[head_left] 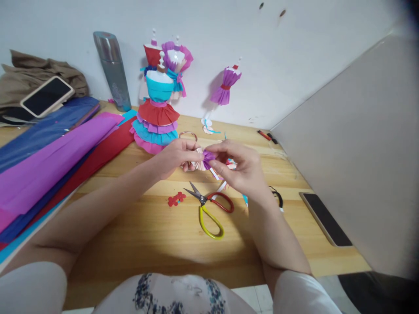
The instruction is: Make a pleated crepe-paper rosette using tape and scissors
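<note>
Between my two hands, above the table, is a small pleated paper fan [199, 162], cream on the left and purple on the right. My left hand [178, 158] pinches its cream side between thumb and fingers. On the purple side, the fingers and thumb of my right hand [237, 165] close on the edge. Below the hands lie scissors [203, 199] with spread blades, one red handle and one yellow. Small red paper flowers [176, 199] rest left of the blades. Coloured paper scraps [231, 164] are partly hidden behind my right hand.
Mini dress forms wear crepe-paper dresses, including a tiered one [159, 109] and a purple one [227, 85]. Paper rolls [59, 152] lie left, near a bottle [113, 72] and a phone [47, 96]. Another phone [325, 219] lies right, by a grey partition [356, 144].
</note>
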The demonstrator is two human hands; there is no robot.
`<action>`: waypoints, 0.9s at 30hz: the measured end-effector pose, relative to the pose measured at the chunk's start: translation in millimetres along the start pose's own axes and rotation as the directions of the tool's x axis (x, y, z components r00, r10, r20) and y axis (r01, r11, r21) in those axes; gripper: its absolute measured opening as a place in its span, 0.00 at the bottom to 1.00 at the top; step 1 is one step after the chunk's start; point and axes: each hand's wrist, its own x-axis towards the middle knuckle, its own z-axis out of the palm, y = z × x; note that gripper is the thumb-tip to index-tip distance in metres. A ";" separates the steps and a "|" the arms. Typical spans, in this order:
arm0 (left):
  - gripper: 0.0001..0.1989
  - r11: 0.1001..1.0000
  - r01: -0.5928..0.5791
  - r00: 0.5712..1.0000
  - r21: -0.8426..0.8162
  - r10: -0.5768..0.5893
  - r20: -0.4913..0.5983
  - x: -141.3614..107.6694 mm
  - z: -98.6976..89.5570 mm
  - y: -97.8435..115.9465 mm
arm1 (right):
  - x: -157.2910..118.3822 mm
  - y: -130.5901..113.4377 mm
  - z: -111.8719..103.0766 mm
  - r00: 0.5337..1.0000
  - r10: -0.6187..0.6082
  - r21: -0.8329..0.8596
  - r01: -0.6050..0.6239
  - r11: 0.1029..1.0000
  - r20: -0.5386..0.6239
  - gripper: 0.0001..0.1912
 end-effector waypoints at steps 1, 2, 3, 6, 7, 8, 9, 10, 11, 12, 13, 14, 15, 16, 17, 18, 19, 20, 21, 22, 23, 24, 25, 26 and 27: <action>0.05 1.000 -0.002 1.000 0.009 0.002 0.005 0.1 0.0 -0.1 | 0.4 -0.6 -0.7 1.000 0.001 -0.022 -0.001 1.000 0.015 0.05; 0.05 1.000 -0.005 1.000 0.021 0.005 0.012 0.2 -0.1 -0.2 | 0.8 -1.2 -1.1 1.000 0.006 -0.039 -0.005 0.999 0.019 0.04; 0.06 0.999 -0.009 1.000 0.035 0.008 0.021 0.3 -0.1 -0.4 | 1.2 -1.6 -1.3 1.000 0.012 -0.052 -0.011 0.999 0.017 0.03; 0.07 0.997 -0.023 0.999 0.067 0.019 0.050 0.2 0.0 -0.7 | 2.1 -1.9 -1.2 0.999 0.046 -0.056 -0.046 0.997 -0.005 0.05; 0.07 0.997 -0.028 0.998 0.073 0.024 0.056 0.1 0.0 -0.5 | 2.2 -1.5 -1.0 0.998 0.061 -0.043 -0.061 0.997 -0.010 0.06; 0.07 0.997 -0.033 0.998 0.076 0.029 0.059 0.0 0.0 -0.2 | 2.3 -1.0 -0.8 0.997 0.076 -0.025 -0.076 0.997 -0.014 0.07; 0.06 0.996 -0.040 0.998 0.077 0.035 0.060 -0.2 0.0 0.2 | 2.2 -0.2 -0.4 0.996 0.089 -0.005 -0.089 0.996 -0.016 0.07; 0.06 0.996 -0.045 0.997 0.078 0.040 0.061 -0.2 0.0 0.7 | 2.1 0.6 0.0 0.995 0.099 0.015 -0.099 0.995 -0.018 0.07; 0.05 0.996 -0.047 0.997 0.079 0.043 0.060 -0.2 -0.1 1.1 | 2.1 1.4 0.3 0.994 0.107 0.033 -0.107 0.994 -0.021 0.07; 0.05 0.996 -0.047 0.997 0.079 0.042 0.061 -0.1 -0.2 1.5 | 2.1 2.1 0.6 0.993 0.117 0.050 -0.116 0.992 -0.028 0.06; 0.05 0.996 -0.044 0.997 0.078 0.039 0.061 0.0 -0.4 1.7 | 2.2 2.5 0.6 0.991 0.129 0.066 -0.126 0.990 -0.040 0.06; 0.05 0.996 -0.039 0.998 0.076 0.035 0.060 0.3 -0.6 1.8 | 2.4 2.5 0.2 0.988 0.142 0.083 -0.137 0.987 -0.059 0.06; 0.05 0.997 -0.034 0.998 0.075 0.030 0.058 0.5 -0.9 1.9 | 2.7 2.2 -0.6 0.985 0.153 0.100 -0.144 0.984 -0.081 0.07; 0.05 0.997 -0.029 0.998 0.074 0.025 0.056 0.7 -1.2 1.9 | 3.2 1.6 -1.7 0.982 0.159 0.113 -0.148 0.983 -0.100 0.07; 0.04 0.997 -0.024 0.998 0.075 0.020 0.055 0.8 -1.5 1.8 | 3.6 0.8 -3.1 0.981 0.159 0.119 -0.146 0.982 -0.108 0.07; 0.04 0.997 -0.020 0.998 0.079 0.016 0.053 0.8 -1.7 1.8 | 4.1 -0.2 -4.4 0.983 0.153 0.118 -0.141 0.983 -0.103 0.09; 0.04 0.996 -0.019 0.999 0.086 0.015 0.050 0.7 -1.8 1.7 | 4.4 -1.2 -5.5 0.986 0.145 0.110 -0.135 0.985 -0.085 0.11; 0.04 0.995 -0.019 0.999 0.097 0.014 0.047 0.6 -1.8 1.7 | 4.6 -2.0 -6.1 0.989 0.135 0.099 -0.129 0.987 -0.059 0.12; 0.04 0.994 -0.022 0.999 0.110 0.018 0.042 0.3 -1.8 1.7 | 4.6 -2.5 -6.0 0.991 0.127 0.086 -0.124 0.989 -0.033 0.13; 0.04 0.992 -0.027 0.999 0.124 0.022 0.039 0.1 -1.6 1.6 | 4.5 -2.6 -5.2 0.992 0.123 0.073 -0.122 0.990 -0.009 0.12; 0.04 0.990 -0.031 0.999 0.138 0.026 0.036 0.0 -1.4 1.4 | 4.1 -2.4 -3.7 0.992 0.123 0.064 -0.123 0.990 0.008 0.10; 0.04 0.988 -0.035 0.999 0.151 0.030 0.036 0.0 -1.1 1.3 | 3.7 -1.8 -1.9 0.991 0.129 0.059 -0.130 0.990 0.021 0.07; 0.05 0.986 -0.038 0.999 0.162 0.033 0.037 0.1 -0.8 1.1 | 3.3 -1.0 0.2 0.990 0.139 0.060 -0.140 0.988 0.026 0.04; 0.05 0.985 -0.041 0.999 0.170 0.035 0.038 0.4 -0.5 0.8 | 3.0 -0.1 2.2 0.988 0.153 0.065 -0.154 0.986 0.021 0.02; 0.05 0.983 -0.043 0.999 0.176 0.037 0.038 0.8 -0.3 0.6 | 2.9 0.7 3.8 0.985 0.170 0.073 -0.170 0.983 0.011 0.02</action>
